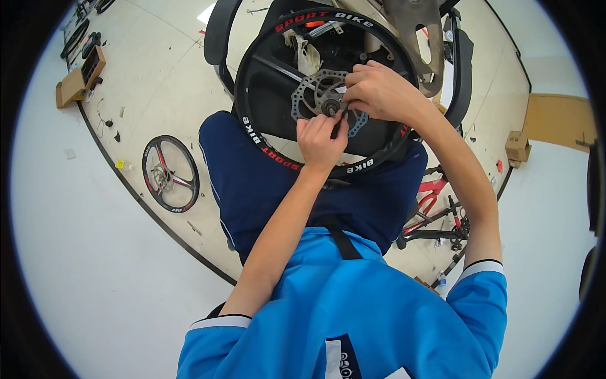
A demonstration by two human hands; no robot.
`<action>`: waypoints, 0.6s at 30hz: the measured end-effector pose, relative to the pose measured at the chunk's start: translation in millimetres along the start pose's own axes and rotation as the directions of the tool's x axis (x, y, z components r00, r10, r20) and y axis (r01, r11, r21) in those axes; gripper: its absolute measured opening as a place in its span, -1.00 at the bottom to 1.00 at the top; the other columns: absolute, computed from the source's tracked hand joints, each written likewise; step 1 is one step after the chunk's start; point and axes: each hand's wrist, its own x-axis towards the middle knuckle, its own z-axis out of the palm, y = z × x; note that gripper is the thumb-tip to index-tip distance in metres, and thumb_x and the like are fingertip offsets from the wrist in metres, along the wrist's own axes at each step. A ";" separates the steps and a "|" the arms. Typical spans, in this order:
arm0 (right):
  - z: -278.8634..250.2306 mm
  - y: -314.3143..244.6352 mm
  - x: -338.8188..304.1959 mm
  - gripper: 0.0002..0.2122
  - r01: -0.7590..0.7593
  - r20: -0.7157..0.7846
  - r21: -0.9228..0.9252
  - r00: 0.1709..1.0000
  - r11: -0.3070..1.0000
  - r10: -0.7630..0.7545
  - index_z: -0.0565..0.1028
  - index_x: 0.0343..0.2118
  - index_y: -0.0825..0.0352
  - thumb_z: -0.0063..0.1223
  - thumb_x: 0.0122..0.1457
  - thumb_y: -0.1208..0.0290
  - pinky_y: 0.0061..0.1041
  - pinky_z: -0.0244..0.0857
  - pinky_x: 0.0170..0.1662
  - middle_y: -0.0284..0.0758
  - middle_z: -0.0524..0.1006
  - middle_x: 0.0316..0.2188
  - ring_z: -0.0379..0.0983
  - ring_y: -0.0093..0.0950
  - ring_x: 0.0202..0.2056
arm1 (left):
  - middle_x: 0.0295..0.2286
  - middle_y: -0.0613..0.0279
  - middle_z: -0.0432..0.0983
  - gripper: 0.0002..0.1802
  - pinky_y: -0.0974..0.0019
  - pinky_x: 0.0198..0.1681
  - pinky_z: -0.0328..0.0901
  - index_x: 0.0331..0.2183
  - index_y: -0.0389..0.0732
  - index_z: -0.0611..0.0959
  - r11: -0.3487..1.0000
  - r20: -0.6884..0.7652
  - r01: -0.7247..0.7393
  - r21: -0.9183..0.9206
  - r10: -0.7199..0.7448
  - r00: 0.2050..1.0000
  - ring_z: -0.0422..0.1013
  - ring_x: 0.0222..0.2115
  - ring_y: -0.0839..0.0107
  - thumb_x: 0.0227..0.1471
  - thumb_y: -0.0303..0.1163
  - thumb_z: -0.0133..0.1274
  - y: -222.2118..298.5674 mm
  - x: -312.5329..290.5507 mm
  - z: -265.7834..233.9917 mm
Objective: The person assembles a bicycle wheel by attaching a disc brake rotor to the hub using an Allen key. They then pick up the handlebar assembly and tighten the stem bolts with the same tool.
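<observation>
A black bicycle wheel (pixel 243 104) with red and white lettering lies across my lap and a black chair seat in front of me. At its middle sits a silver disc brake rotor (pixel 300 104) around the hub (pixel 331 106). My left hand (pixel 320 142) is at the near side of the hub, its thumb and fingertips pinched together. From the right, my right hand (pixel 379 91) reaches over the rotor, fingers curled and pinching beside the hub. The fingertips of both hands nearly meet there. Whatever small dark piece is between them is too small to name.
Armrests (pixel 221 35) flank the chair seat, where a whitish glove (pixel 307 55) and tools lie beyond the hub. A grey metal frame part (pixel 420 44) stands at the far right. On the floor are another wheel (pixel 170 174), a red bicycle frame (pixel 432 189) and cardboard boxes (pixel 517 146).
</observation>
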 end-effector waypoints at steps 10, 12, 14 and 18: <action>68.7 -6.1 -80.8 -0.83 -0.288 -0.499 0.273 0.773 0.918 0.391 0.61 -0.38 0.38 0.37 0.00 0.47 -0.41 0.42 -0.34 -0.27 0.57 -0.45 0.54 -0.29 -0.40 | -0.67 0.39 0.41 -0.86 0.30 -0.44 0.06 -0.42 -0.13 0.76 0.999 -0.032 -0.001 -0.034 0.000 0.999 0.33 -0.64 0.43 -0.17 -0.48 0.34 2.7 5.0 5.7; 94.2 -34.6 -84.9 -0.86 -0.366 -0.542 0.383 0.654 0.848 0.527 0.60 -0.39 0.39 0.37 0.04 0.50 -0.47 0.38 -0.46 -0.26 0.57 -0.49 0.53 -0.34 -0.52 | -0.67 0.39 0.41 -0.85 0.30 -0.43 0.05 -0.42 -0.13 0.76 0.999 -0.018 0.010 -0.030 -0.011 1.000 0.33 -0.64 0.44 -0.17 -0.49 0.33 3.6 3.3 3.9; 117.8 -60.1 -81.3 -0.86 -0.432 -0.572 0.472 0.514 0.768 0.640 0.59 -0.41 0.40 0.36 0.07 0.49 -0.51 0.39 -0.47 -0.24 0.59 -0.50 0.55 -0.38 -0.54 | -0.67 0.39 0.40 -0.85 0.30 -0.42 0.05 -0.42 -0.13 0.76 0.999 -0.011 0.013 -0.046 -0.013 1.000 0.33 -0.64 0.44 -0.17 -0.50 0.33 2.4 2.0 3.2; 146.9 -102.1 -63.4 -0.84 -0.473 -0.567 0.637 0.249 0.609 0.785 0.54 -0.48 0.41 0.34 0.08 0.48 -0.41 0.41 -0.45 -0.16 0.60 -0.53 0.56 -0.25 -0.53 | -0.67 0.38 0.41 -0.85 0.29 -0.41 0.06 -0.40 -0.14 0.75 0.997 -0.004 -0.026 -0.070 0.026 1.000 0.34 -0.63 0.42 -0.14 -0.50 0.33 -1.0 -1.3 1.8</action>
